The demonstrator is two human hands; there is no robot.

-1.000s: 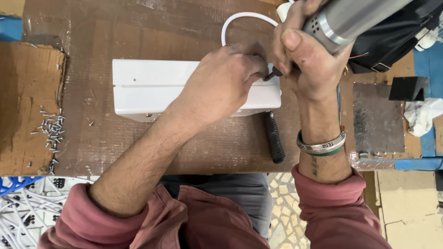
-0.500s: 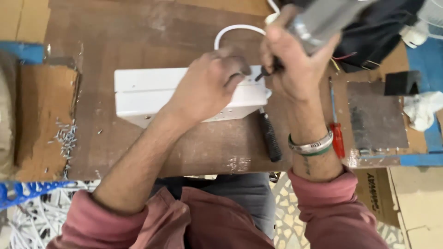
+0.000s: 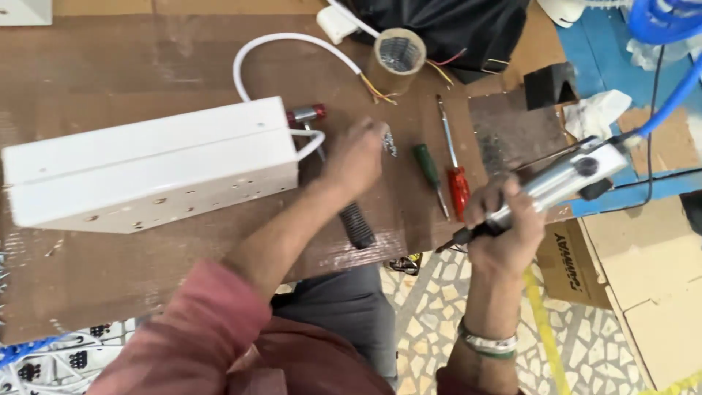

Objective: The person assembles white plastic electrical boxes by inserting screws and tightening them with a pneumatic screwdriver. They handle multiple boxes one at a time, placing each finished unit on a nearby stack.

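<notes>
A long white box with small holes in its side lies on the brown table, a white cable looping out of its right end. My left hand reaches just right of the box, fingers on a small pile of screws; whether it holds any I cannot tell. My right hand is off the table's right edge, shut on a silver electric screwdriver with its bit pointing left and down.
A green-handled screwdriver and a red-handled one lie right of my left hand. A black ribbed handle sits under my left wrist. A tape roll and black bag are at the back. Cardboard boxes stand right.
My right hand has pulled the electric screwdriver away from the box's end, down and to the right. My left hand has left the box and moved to the screws. The view shifted right.
</notes>
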